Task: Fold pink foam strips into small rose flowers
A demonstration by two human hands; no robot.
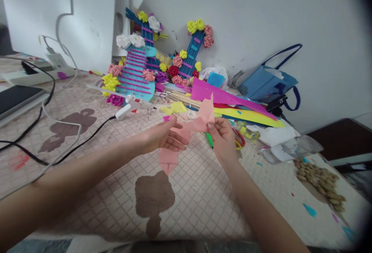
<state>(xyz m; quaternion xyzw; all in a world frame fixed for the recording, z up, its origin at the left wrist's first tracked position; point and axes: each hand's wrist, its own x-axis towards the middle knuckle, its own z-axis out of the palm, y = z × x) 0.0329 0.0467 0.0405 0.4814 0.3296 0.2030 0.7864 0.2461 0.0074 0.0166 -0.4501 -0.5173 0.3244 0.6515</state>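
Left hand (164,136) and right hand (222,138) are both up over the desk (203,206), close together, forearms coming in from the bottom corners, and each one is pinching the same pink strip (203,119)

Around them, big to small: the checked desk cover, two blue guitar-shaped pieces (136,76) covered in little paper roses leaning at the wall, a blue bag (261,82) to the right, a fan of magenta and yellow sheets (232,104) just behind the hands, a glue gun (132,104) on its black cord off to the left, and a clear cup (290,148) lying on its side near a pile of nuts (319,179)

The strip looks like thin crepe paper or foam sheet to me: basically weightless, floppy, sags wherever it isn't held, and I'd guess it creases or tears easily. Best taken at the edges with fingertips, light pressure

Pose-wise, the left hand has thumb and fingers closed on the middle of the strip, with a folded tail hanging below it. The right hand is palm-in, thumb and forefinger nipping the upper end, which sticks up above the knuckles
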